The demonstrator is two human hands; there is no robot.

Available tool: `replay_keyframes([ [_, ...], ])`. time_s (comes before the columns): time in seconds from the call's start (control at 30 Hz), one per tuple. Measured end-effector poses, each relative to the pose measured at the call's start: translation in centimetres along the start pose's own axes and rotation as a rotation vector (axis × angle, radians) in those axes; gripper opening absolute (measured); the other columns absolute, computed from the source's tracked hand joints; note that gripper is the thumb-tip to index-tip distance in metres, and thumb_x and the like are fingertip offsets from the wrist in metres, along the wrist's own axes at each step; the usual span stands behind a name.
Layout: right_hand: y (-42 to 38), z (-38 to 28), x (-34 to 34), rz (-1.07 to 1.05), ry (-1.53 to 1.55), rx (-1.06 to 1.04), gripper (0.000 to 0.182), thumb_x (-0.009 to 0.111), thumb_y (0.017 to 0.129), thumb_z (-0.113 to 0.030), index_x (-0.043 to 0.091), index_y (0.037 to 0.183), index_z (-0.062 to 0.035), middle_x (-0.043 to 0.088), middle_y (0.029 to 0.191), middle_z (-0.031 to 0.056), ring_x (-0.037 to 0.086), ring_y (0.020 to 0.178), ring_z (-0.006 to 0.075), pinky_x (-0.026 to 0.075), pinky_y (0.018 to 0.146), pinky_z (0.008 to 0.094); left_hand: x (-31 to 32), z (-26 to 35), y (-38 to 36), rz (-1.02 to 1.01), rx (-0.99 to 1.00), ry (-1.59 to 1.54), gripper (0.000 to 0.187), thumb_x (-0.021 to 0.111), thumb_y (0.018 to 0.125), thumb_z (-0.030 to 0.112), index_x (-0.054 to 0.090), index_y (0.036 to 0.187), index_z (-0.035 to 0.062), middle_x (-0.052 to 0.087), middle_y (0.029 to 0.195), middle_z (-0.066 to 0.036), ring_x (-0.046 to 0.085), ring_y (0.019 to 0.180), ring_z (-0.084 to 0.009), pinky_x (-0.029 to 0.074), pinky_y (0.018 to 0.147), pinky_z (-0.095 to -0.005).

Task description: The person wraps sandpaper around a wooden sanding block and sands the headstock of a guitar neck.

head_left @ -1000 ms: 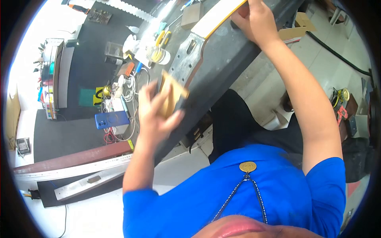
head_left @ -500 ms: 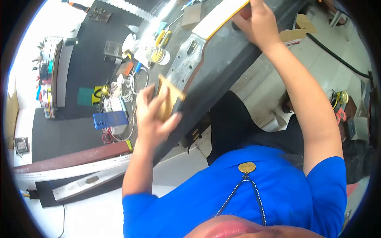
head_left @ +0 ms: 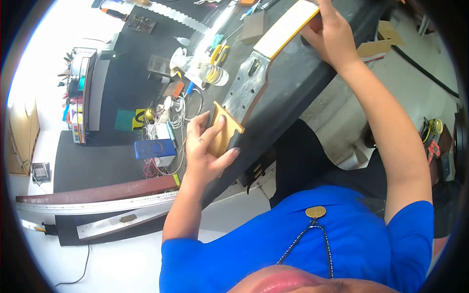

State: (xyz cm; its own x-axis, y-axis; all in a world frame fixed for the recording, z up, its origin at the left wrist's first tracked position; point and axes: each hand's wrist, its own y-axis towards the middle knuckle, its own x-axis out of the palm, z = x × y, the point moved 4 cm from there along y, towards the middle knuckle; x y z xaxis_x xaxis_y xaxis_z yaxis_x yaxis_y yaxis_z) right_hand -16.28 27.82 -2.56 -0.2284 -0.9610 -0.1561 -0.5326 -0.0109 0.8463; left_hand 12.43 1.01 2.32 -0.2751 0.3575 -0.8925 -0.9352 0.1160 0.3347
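A guitar neck (head_left: pixel 249 90) lies slantwise over the dark bench, its grey headstock with several holes and a slot toward me. Beyond the headstock runs a white top with a yellow edge (head_left: pixel 286 31). My left hand (head_left: pixel 207 144) is closed on a tan block with a notched edge (head_left: pixel 225 128), fingers over its face and thumb along its near side. The block sits right at the headstock's end. Farther up, my right hand (head_left: pixel 334 36) grips the neck's side near the white top, its fingertips partly hidden.
Left of the neck lie a blue phone (head_left: pixel 155 149), tangled white cables (head_left: pixel 177 110), a round clear container (head_left: pixel 213 74) and yellow-handled pliers (head_left: pixel 220 54). A grey block (head_left: pixel 254 28) stands beyond. Long bars (head_left: pixel 97 191) cross the lower left. A cardboard box (head_left: pixel 388 34) is at right.
The whole scene has shifted right and slightly down in view. My left hand, blurred before, is now sharper, with its fingers settled closer on the tan block. My right hand keeps its hold.
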Motion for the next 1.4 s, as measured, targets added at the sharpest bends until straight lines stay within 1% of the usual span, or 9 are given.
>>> replay_keyframes([
  [0.1,-0.2,-0.7,0.2,-0.043,0.035,0.057,0.055,0.083,0.090,-0.009,0.057,0.138,-0.0084,0.073,0.107,0.0221,0.074,0.100,0.0441,0.059,0.088,0.0473,1.4,0.6,4.6,0.048,0.070,0.006,0.071,0.095,0.073,0.034,0.076,0.139,0.0128,0.058,0.138,-0.028,0.058,0.129,-0.0464,0.048,0.110,-0.0558],
  [0.23,0.0,-1.1,-0.5,-0.022,0.010,0.018,0.056,0.083,0.088,-0.008,0.056,0.137,-0.0084,0.073,0.107,0.0219,0.074,0.098,0.0446,0.059,0.087,0.0473,3.1,3.5,12.3,0.110,0.098,0.014,0.071,0.096,0.074,0.034,0.075,0.138,0.0120,0.059,0.136,-0.029,0.059,0.127,-0.0466,0.050,0.107,-0.0535],
  [0.43,0.0,-0.3,-0.1,-0.021,-0.015,0.021,0.056,0.082,0.089,-0.009,0.056,0.139,-0.0077,0.073,0.108,0.0232,0.074,0.099,0.0454,0.059,0.087,0.0474,0.2,0.2,-0.6,0.040,-0.004,-0.021,0.071,0.095,0.073,0.034,0.076,0.138,0.0118,0.059,0.135,-0.027,0.060,0.126,-0.0447,0.049,0.108,-0.0544],
  [0.7,-0.1,-0.6,-0.1,-0.005,-0.044,0.009,0.053,0.082,0.090,-0.010,0.058,0.138,-0.0071,0.073,0.108,0.0238,0.073,0.100,0.0455,0.059,0.087,0.0473,3.1,3.1,11.9,0.100,0.076,0.002,0.072,0.095,0.074,0.037,0.076,0.138,0.0112,0.060,0.133,-0.028,0.059,0.123,-0.0457,0.049,0.107,-0.0529],
  [0.9,-0.2,-0.1,0.2,-0.024,0.035,0.074,0.054,0.082,0.089,-0.009,0.058,0.137,-0.0071,0.073,0.107,0.0233,0.073,0.099,0.0446,0.058,0.087,0.0475,0.3,1.2,-0.1,0.038,-0.023,-0.059,0.077,0.094,0.071,0.036,0.075,0.141,0.0114,0.058,0.135,-0.028,0.058,0.127,-0.0450,0.047,0.110,-0.0545],
  [1.1,-0.1,-0.5,0.1,-0.043,0.050,0.076,0.053,0.082,0.090,-0.010,0.058,0.137,-0.0054,0.073,0.106,0.0241,0.074,0.098,0.0447,0.059,0.086,0.0479,2.4,2.3,9.4,0.065,0.041,-0.003,0.080,0.097,0.071,0.036,0.073,0.144,0.0131,0.059,0.137,-0.028,0.058,0.127,-0.0449,0.049,0.108,-0.0537],
  [1.2,0.0,-0.4,-0.7,-0.027,-0.005,0.000,0.053,0.082,0.090,-0.010,0.058,0.138,-0.0048,0.073,0.107,0.0245,0.074,0.099,0.0449,0.059,0.086,0.0475,2.7,2.1,10.0,0.029,0.020,0.008,0.081,0.095,0.077,0.039,0.071,0.147,0.0067,0.057,0.144,-0.022,0.058,0.135,-0.0388,0.045,0.117,-0.0469],
  [1.33,0.0,-0.1,-0.2,-0.027,0.042,0.003,0.053,0.081,0.091,-0.009,0.058,0.138,-0.0039,0.074,0.109,0.0241,0.075,0.099,0.0446,0.060,0.086,0.0463,2.8,2.5,9.1,0.024,0.034,0.026,0.102,0.098,0.070,0.061,0.068,0.152,0.0092,0.049,0.161,-0.030,0.050,0.150,-0.0442,0.039,0.125,-0.0520],
  [1.4,-0.2,-0.1,0.1,-0.037,0.068,0.015,0.053,0.081,0.090,-0.008,0.057,0.138,-0.0038,0.074,0.109,0.0237,0.075,0.099,0.0443,0.060,0.086,0.0460,2.6,2.8,8.5,0.028,0.032,0.023,0.101,0.101,0.068,0.055,0.068,0.153,0.0127,0.045,0.164,-0.035,0.047,0.152,-0.0489,0.041,0.124,-0.0547],
])
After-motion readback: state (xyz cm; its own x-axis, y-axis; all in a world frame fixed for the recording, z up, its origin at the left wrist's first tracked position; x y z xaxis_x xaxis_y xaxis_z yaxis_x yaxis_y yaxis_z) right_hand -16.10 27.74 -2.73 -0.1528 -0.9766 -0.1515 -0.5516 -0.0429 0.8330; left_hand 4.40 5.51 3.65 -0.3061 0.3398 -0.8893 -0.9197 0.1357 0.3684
